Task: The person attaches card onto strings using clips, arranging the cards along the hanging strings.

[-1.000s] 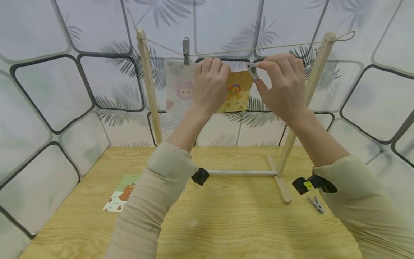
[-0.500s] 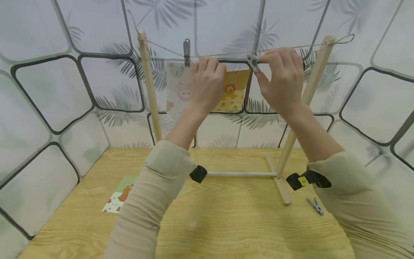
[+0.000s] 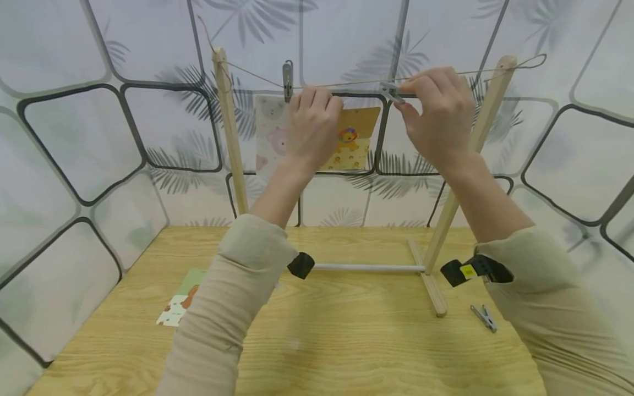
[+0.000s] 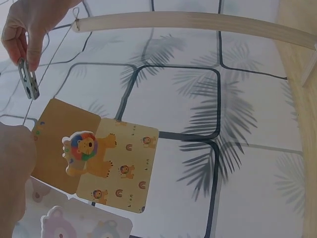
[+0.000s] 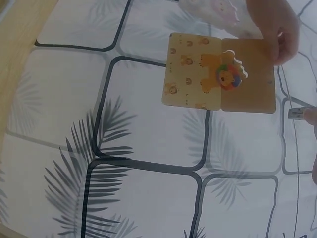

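In the head view my left hand [image 3: 313,129] is at the string [image 3: 356,83], gripping the upper left part of a brown-and-yellow lion card [image 3: 359,124]. The right wrist view shows that hand's fingers at a corner of the card's plain brown end [image 5: 250,96]. My right hand [image 3: 441,118] pinches a grey metal clothespin [image 3: 391,92] between thumb and fingers, close to the string and apart from the card; the clothespin [image 4: 28,79] also appears in the left wrist view. Left of my hands, another clothespin [image 3: 288,81] holds a pale card with a pink animal [image 3: 269,121].
The string runs between two wooden posts [image 3: 487,110] joined low down by a white rod [image 3: 369,268]. On the wooden table lie a green-and-white bear card [image 3: 173,311], partly behind my left sleeve, and a spare clothespin [image 3: 484,318]. A patterned curtain [image 3: 337,192] stands behind.
My right hand has risen slightly to the string, and its clothespin has tipped from steep to nearly level. My left hand and the lion card have shifted a little left.
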Demonstrator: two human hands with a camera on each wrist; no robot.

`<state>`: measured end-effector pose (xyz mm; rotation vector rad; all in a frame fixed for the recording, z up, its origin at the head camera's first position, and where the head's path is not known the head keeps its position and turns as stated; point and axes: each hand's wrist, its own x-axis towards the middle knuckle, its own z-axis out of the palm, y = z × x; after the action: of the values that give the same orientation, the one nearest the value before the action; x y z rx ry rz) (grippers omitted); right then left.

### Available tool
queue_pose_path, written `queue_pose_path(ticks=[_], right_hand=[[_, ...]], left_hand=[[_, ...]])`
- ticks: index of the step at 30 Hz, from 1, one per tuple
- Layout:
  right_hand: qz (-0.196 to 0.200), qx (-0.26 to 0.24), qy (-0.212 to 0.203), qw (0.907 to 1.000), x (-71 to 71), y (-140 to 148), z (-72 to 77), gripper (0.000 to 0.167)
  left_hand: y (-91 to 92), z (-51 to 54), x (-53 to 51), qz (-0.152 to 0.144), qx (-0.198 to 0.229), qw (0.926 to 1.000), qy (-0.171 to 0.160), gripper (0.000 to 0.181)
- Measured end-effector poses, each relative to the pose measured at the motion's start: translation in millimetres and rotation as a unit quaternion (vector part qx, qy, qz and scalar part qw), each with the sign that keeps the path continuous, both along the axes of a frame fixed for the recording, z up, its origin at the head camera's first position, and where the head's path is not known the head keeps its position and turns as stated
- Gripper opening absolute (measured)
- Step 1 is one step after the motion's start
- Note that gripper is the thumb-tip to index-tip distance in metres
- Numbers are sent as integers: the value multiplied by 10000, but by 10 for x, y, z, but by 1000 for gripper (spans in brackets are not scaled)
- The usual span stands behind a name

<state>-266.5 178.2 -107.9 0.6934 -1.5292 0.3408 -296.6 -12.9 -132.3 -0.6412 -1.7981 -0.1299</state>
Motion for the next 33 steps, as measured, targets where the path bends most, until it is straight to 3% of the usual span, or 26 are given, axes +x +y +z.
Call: queue_pose_path(ticks=[9,23,33], right_hand=[[-152,-146,9,9998,-32,19,48,10],[-370,86,-24,9993,-48,36,156,5],[-607,240,-413,9970,-18,46,176,10]], left_hand=[[-22,30,8,205,-75,9997,-112,28],[-4,53,0,246,-112,9994,-206,26],[28,107,-23,227,-160,9994,-214,27]])
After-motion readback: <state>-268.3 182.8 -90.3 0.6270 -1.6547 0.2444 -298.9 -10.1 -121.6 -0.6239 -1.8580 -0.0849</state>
